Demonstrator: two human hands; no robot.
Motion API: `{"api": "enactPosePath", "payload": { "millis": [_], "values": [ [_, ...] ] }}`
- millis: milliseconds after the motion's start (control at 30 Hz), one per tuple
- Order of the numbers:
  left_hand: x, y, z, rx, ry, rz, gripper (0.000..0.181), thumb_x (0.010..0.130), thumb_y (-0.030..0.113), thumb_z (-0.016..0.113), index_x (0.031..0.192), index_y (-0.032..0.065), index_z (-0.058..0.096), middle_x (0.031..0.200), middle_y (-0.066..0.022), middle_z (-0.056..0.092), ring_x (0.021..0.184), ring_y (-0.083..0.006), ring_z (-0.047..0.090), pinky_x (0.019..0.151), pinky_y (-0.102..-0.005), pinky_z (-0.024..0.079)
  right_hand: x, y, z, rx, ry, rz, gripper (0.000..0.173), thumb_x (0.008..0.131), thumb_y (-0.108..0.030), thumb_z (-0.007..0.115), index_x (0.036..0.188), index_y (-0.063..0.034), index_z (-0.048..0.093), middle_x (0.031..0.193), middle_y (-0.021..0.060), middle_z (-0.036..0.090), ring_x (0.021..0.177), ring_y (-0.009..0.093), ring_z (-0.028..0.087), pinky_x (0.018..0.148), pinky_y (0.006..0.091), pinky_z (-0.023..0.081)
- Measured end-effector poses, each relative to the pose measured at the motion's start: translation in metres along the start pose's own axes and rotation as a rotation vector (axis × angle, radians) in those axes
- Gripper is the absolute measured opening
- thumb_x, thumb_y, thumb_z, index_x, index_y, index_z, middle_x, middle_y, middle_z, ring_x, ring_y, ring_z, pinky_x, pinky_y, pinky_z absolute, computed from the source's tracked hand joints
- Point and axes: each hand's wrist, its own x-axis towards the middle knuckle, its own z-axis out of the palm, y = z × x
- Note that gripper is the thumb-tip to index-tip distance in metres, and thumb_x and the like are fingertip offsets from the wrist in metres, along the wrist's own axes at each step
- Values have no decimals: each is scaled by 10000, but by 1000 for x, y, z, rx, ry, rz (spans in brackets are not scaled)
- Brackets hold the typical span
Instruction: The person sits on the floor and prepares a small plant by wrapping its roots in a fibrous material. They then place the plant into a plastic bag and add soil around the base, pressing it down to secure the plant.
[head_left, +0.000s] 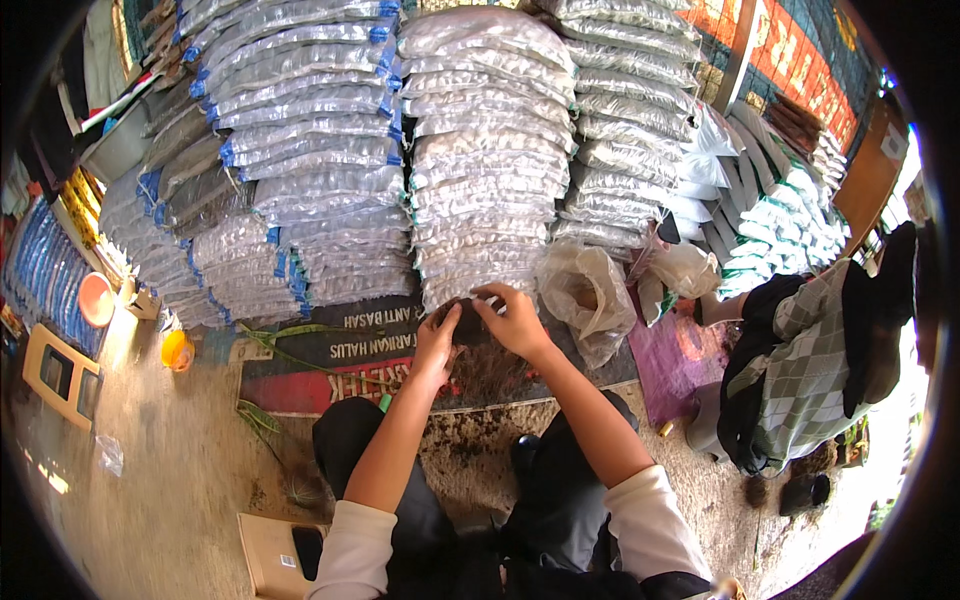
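My left hand (438, 339) grips the left side of a small dark clump of soil or soil-filled pot (469, 324); which of the two it is, I cannot tell. From the right, my right hand (508, 315) holds the same dark thing, its fingers bent over the upper edge. Dark soil is scattered below on a printed banner sheet (300, 382) and on the floor. An open clear plastic bag (589, 300) stands just right of my right hand. Green plant cuttings with long leaves (262, 420) lie at the left, by the banner.
Stacked filled plastic sacks (487, 150) rise in front. A person in checked clothing (802, 360) sits at the right beside a purple sheet (675, 367). Leftward are a yellow cup (178, 350), an orange pot (97, 298), a plastic stool (60, 375) and a cardboard box (266, 555).
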Motion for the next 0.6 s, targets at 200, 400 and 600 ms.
{"api": "enactPosePath", "payload": {
  "millis": [200,400,600],
  "values": [
    [4,4,-7,88,22,174,241,844,170,550,1018,4,555,882,-60,599,746,-130,592,590,-285,489,2,-3,-2,16,-11,50,287,792,-171,581,1019,2,563,891,126,619,735,200,603,628,299,471],
    [-8,12,6,167,63,97,281,827,230,576,1031,38,555,906,-38,597,772,-116,581,606,-266,484,-8,-1,7,119,-119,52,427,707,-128,663,1094,-5,531,1000,167,591,883,261,598,757,319,468],
    [4,10,-7,-320,-45,-84,289,883,297,462,1036,63,534,932,-37,572,800,-130,567,648,-300,482,-11,-7,6,15,-136,49,598,613,-141,748,1137,-2,498,994,162,599,895,226,597,775,303,467]
  ]
}}
